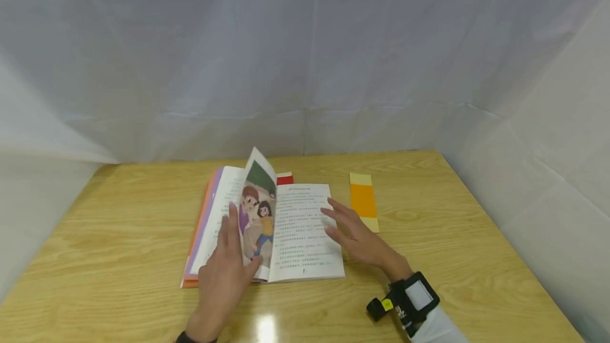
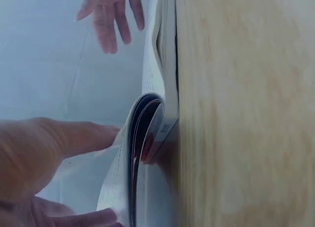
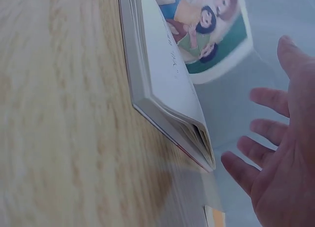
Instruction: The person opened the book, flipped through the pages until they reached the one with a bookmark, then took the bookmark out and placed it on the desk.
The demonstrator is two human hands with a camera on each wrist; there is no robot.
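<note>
White sheeting backs my tabletop (image 1: 429,258); left hand (image 1: 224,274) pinches a lifted page (image 1: 259,210) of the book (image 1: 305,232), right hand (image 1: 357,234) hovers, fingers spread.

book (image 1: 305,232) | printed page text | too small to read

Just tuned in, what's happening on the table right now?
A person is leafing through an open picture book lying on the wooden table. The left hand holds an illustrated page standing up mid-turn, while the right hand hovers open over the text page. An orange and yellow bookmark lies beside the book, apart from it.
</note>
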